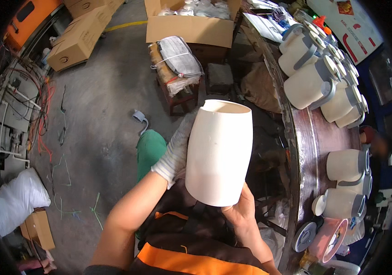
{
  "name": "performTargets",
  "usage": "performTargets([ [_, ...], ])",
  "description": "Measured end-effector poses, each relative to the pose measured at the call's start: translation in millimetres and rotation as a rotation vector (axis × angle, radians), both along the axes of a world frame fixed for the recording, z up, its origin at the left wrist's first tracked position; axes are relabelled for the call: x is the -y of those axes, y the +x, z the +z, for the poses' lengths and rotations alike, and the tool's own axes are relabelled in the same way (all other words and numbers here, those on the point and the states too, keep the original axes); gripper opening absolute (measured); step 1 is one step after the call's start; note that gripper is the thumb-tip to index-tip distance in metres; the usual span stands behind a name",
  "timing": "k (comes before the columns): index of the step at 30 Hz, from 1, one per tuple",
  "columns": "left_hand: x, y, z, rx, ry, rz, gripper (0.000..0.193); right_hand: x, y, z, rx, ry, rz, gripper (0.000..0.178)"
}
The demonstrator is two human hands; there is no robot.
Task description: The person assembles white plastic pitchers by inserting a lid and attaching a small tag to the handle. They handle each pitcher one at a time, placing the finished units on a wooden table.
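In front of my body I hold a cream plastic jug body [219, 151], its open rim up and tilted slightly away; it has no handle or lid. My left hand [177, 149], in a pale knitted glove with a striped cuff, is closed against its left side. Its fingertips are hidden behind the jug body. Bare, my right hand [243, 208] grips the lower right, near the base, with some fingers out of sight underneath. A grey handle-and-collar piece [140, 118] lies on the floor beyond my green-clad knee.
Along the right runs a dark table [313, 137] with several cream jugs [308, 85] with grey handles, a pink basin [329, 238] and a round grey lid [304, 237]. Ahead are a stool with folded grey cloth [177, 55] and an open carton [189, 32]. Cables [40, 114] trail at left.
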State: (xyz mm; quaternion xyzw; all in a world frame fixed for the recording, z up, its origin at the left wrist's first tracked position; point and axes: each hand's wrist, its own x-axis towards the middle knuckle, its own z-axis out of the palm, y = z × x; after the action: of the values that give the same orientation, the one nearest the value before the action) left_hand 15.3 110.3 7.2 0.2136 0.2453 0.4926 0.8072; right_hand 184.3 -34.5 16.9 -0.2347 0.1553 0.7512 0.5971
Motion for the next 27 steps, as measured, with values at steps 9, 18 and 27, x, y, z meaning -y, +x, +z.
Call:
performTargets([
  [9,34.9,10.3,-27.2,-0.108,0.098,0.136,0.069,-19.5,31.0,20.4,0.327,0.055,-0.066,0.051],
  [18,38.2,49.5,18.4,-0.305,0.081,-0.326,0.047,61.0,43.2,89.7,0.971,0.192,0.046,0.027],
  [27,21.3,65.5,-7.3,-0.893,0.214,-0.951,0.052,187.0,132.4,191.7,1.569,0.069,-0.908,0.025],
])
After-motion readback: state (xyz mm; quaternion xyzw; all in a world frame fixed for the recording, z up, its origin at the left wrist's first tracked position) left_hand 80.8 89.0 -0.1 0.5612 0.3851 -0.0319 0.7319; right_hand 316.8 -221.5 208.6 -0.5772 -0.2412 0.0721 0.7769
